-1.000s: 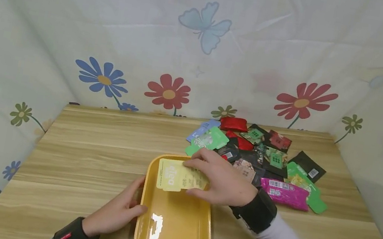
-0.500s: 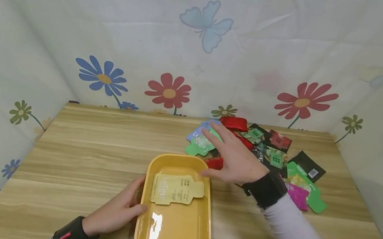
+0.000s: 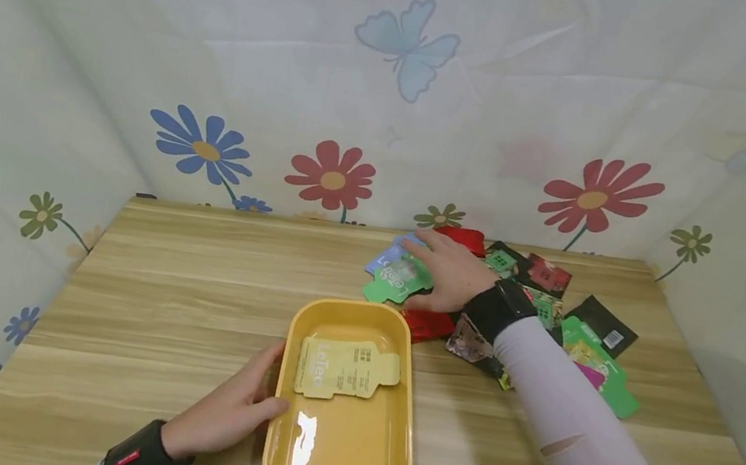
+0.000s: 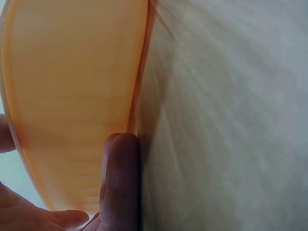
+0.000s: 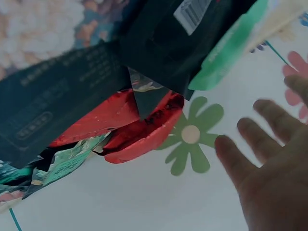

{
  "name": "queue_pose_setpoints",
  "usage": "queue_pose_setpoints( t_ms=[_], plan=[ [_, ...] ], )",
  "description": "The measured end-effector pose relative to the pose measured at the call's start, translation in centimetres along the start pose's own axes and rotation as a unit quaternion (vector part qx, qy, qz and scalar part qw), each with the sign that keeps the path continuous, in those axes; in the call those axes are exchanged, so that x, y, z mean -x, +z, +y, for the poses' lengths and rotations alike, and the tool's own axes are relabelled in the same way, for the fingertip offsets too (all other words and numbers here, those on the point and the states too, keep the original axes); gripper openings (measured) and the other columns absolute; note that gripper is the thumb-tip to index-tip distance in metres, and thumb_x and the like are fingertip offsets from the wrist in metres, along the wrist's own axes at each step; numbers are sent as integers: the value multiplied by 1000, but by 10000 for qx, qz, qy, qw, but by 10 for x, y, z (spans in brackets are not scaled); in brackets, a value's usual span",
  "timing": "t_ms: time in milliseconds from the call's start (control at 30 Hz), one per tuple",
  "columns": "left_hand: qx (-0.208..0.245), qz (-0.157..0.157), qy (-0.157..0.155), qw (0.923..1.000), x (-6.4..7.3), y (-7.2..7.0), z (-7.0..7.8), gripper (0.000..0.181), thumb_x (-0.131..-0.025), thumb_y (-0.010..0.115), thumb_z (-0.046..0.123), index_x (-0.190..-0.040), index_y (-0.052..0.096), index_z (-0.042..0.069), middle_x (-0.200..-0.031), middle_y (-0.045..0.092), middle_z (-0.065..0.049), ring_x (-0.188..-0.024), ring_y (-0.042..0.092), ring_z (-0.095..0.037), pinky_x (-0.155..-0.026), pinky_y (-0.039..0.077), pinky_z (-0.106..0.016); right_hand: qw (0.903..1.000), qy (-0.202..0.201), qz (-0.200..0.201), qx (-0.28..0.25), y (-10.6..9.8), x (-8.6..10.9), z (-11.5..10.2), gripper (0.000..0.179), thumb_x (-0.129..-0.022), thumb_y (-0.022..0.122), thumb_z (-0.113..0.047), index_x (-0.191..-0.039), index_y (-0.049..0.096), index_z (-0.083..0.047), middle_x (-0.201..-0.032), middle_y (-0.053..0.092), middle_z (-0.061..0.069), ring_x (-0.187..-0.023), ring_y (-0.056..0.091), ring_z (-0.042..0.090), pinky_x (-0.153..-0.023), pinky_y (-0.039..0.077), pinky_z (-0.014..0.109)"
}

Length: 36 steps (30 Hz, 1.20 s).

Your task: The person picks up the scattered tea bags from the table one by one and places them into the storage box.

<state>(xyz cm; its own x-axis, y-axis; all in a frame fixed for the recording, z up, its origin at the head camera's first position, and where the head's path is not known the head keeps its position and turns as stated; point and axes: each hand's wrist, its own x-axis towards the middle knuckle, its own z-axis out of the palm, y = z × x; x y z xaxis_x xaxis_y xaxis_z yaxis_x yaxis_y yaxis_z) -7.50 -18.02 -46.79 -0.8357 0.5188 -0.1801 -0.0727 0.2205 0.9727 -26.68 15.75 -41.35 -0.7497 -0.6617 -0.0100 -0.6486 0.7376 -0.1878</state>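
My left hand [image 3: 233, 406] holds the left side of a yellow tray [image 3: 350, 459], thumb at the rim and the other fingers along its outer wall. In the left wrist view, fingers [image 4: 122, 178] lie against the tray's wall low down. A flattened pale-yellow tea carton [image 3: 338, 369] lies inside the tray's far half. My right hand [image 3: 451, 274] reaches over the pile, its fingertips by a green tea carton [image 3: 398, 278] that overlaps a blue carton [image 3: 384, 252]. In the right wrist view, the right hand's fingers [image 5: 236, 159] are spread, with nothing held between them.
Around the right hand lie red crumpled wrappers [image 3: 427, 326], black packets [image 3: 598, 324], another green carton [image 3: 604, 374] and a magenta wrapper partly hidden by the forearm. A flower-printed curtain [image 3: 388, 144] stands behind the wooden table [image 3: 188, 276].
My right hand let go of the yellow carton, which now lies in the tray, and moved away to the pile near the green carton. The left hand has stayed at the tray.
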Motion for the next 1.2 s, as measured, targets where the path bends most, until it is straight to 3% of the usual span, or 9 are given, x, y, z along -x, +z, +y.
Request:
queue_pose_setpoints(
  t_ms=[267, 400, 600, 767, 1033, 1200],
  plan=[
    [-146, 78, -47, 9999, 1, 0, -1, 77, -99, 53, 14, -161, 8, 18, -124, 55, -25, -77, 70, -30, -64, 59, -44, 9989, -218, -402, 117, 5, -22, 3, 97, -71, 82, -46, -154, 44, -13, -156, 38, 14, -143, 34, 34, -113, 35, 50],
    [-157, 100, -17, 9998, 0, 1, -1, 77, -99, 53, 14, -161, 9, 18, -126, 53, -24, -76, 70, -30, -64, 59, -44, 9982, -146, -503, 278, 6, -29, 3, 92, -70, 83, -39, -151, 48, -13, -151, 45, 14, -138, 41, 34, -109, 40, 50],
    [-163, 130, -84, 9997, 0, 1, -2, 77, -99, 53, 16, -161, 9, 18, -133, 46, -25, -76, 70, -29, -64, 59, -44, 9959, 112, -726, 520, 10, -35, 5, 82, -70, 82, -33, -145, 55, -17, -140, 53, 9, -122, 53, 28, -101, 47, 45],
    [-259, 214, -81, 9994, 1, 1, -2, 76, -98, 54, 16, -161, 11, 19, -139, 38, -22, -77, 70, -28, -64, 59, -43, 9970, 9, -595, 488, 12, -35, 9, 71, -70, 79, -23, -138, 61, -17, -128, 56, 6, -108, 56, 25, -93, 50, 42],
    [-443, 307, -80, 9985, 1, 0, -2, 76, -98, 54, 17, -161, 13, 18, -150, 29, -18, -80, 70, -25, -65, 60, -40, 9977, 76, -503, 452, 9, -31, 9, 72, -69, 83, -29, -137, 63, -16, -122, 55, 7, -104, 54, 24, -94, 49, 39],
    [-367, 247, -98, 9990, 1, 0, -1, 75, -98, 54, 16, -161, 13, 17, -146, 32, -19, -79, 70, -26, -65, 60, -41, 9987, 245, -322, 314, 7, -22, 12, 73, -67, 83, -38, -134, 65, -12, -116, 52, 6, -101, 52, 21, -90, 49, 35]
  ],
)
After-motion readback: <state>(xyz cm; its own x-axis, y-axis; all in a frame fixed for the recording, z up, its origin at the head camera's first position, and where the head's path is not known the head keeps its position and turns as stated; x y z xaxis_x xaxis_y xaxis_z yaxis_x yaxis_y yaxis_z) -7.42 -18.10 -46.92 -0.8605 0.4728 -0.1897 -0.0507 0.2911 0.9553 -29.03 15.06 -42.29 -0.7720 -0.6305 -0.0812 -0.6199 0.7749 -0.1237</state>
